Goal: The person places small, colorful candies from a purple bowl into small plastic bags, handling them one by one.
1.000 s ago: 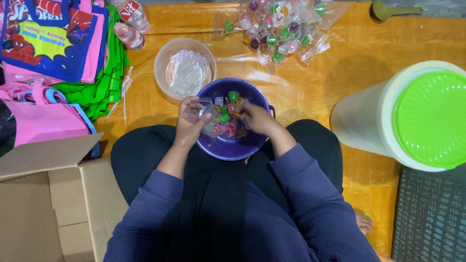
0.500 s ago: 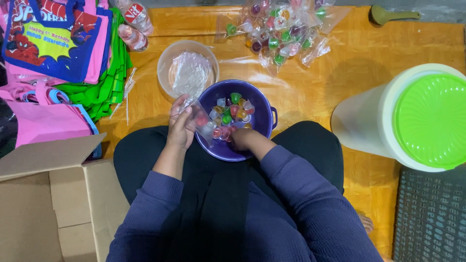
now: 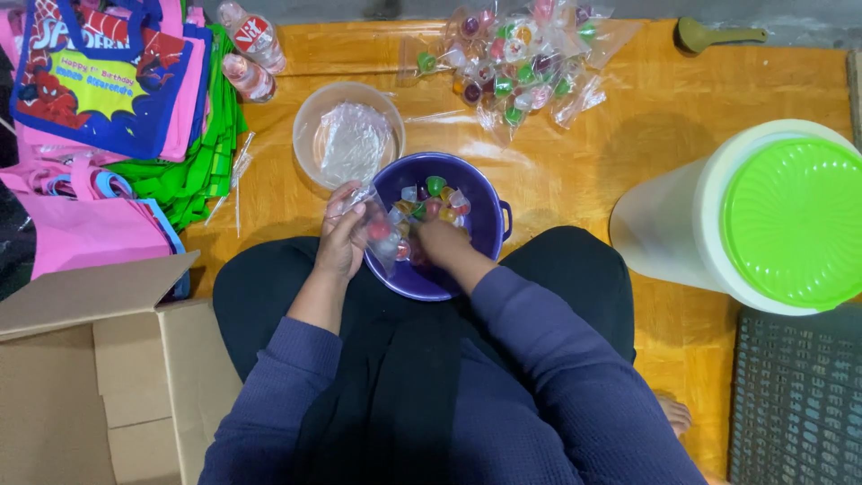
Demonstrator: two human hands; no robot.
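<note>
The left hand (image 3: 341, 235) pinches a small clear plastic bag (image 3: 382, 235) at the left rim of the purple bowl (image 3: 489, 211) on the lap. The right hand (image 3: 437, 241) is down in the bowl among the jelly candies (image 3: 434, 199); I cannot tell whether it is closed. A clear bowl (image 3: 310, 117) touches the far-left rim; bare orange mat (image 3: 575, 171) lies to the right.

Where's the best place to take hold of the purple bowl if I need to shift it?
Probably the small side handle of the purple bowl, coming in from the person's right. It juts clear of the rim there, while the left hand with its clear bag and the right hand crowd the near side.
</note>
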